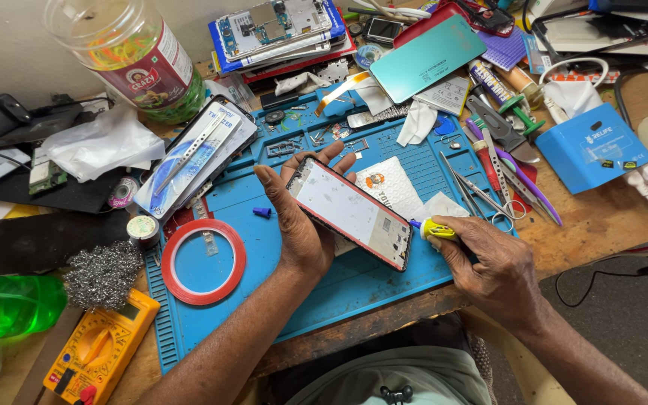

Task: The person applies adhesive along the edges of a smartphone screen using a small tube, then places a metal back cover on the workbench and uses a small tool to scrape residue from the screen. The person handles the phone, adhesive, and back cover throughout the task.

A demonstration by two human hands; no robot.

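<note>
Cradling an opened phone frame by its long edges above the blue repair mat, the left hand grips this light, thin, likely fragile piece; the right hand pinches a yellow-handled screwdriver at its lower end.

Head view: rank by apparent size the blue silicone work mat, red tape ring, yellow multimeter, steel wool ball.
1. Blue silicone work mat
2-3. Red tape ring and yellow multimeter: look alike, and the multimeter is nearer the camera, so unranked
4. Steel wool ball

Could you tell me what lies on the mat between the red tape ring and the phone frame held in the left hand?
In the head view, only a small purple cap lies on the blue mat between the red tape ring and the phone frame.
</note>
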